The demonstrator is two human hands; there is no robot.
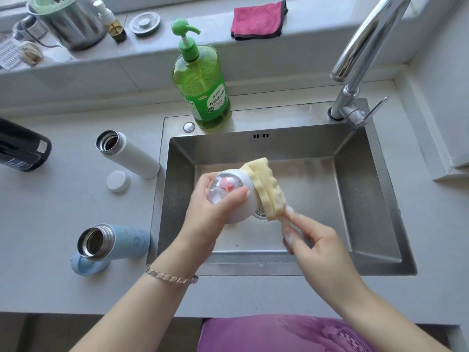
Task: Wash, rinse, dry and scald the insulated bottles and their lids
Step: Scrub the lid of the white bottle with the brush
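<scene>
Grey countertop (pixel 50 288) nearest, with a steel sink (pixel 253 269) set into it. Over that, roughly mid-basin: gripping a domed white lid (pixel 225 185) with the left hand (pixel 215 207), thumb across the clear top, fingers curled under the white shell. Pinching a yellow sponge brush (pixel 266 186) by its white handle with the right hand (pixel 312 240), fingertips (pixel 289 212) sudsy, sponge pressed against the lid's right edge. Mid-wash by the look of it, rinsing and drying not yet done.

Probably light and rigid, that lid, but round, smooth and soapy, so slippery. Best held around the widest part of the shell, not by the dome alone. Soft and squashy on the sponge side, so fine to push firmly.

Both wrists angled inward, forearms coming in from the near edge, bracelet (pixel 170 276) on the left one.

Left of the sink, near: blue bottle (pixel 124 241), open, blue lid (pixel 86 266) right against it. Further back: white bottle (pixel 137 156), also open, white cap (pixel 118 181) just beside it. Far rim: green soap bottle (pixel 203 90), tap (pixel 360 47) at far right. Pink cloth (pixel 257 20) folded on the sill (pixel 317 34) beyond
</scene>
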